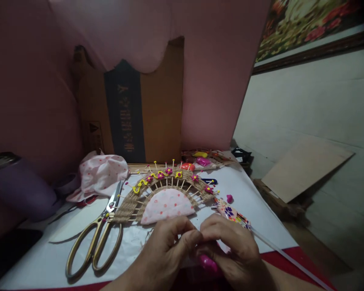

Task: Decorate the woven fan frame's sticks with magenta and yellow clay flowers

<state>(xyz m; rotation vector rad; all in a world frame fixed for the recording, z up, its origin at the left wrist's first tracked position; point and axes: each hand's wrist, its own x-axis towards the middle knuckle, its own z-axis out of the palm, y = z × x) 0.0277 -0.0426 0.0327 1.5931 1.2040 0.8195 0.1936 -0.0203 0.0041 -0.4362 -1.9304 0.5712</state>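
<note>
My left hand (pixel 166 246) and my right hand (pixel 230 246) meet at the near edge of the white sheet (pixel 45 258), fingers curled and pinched together. Between and under them shows a bright pink lump (pixel 206 262), like soft clay. Just beyond the fingers lies a half-round woven fan piece (pixel 165 194) with a pink dotted fabric centre, wooden spokes with coloured tips, and small pink and yellow flowers along its band.
Gold-handled scissors (pixel 95 238) lie left of the fan. Pink dotted fabric (pixel 100 173) is bunched behind them. A patterned stick (pixel 233 214) and a small pink bit (pixel 229 198) lie right. Coloured clay packets (pixel 200 159) sit before a cardboard box (pixel 139 117). A board (pixel 303 165) leans at right.
</note>
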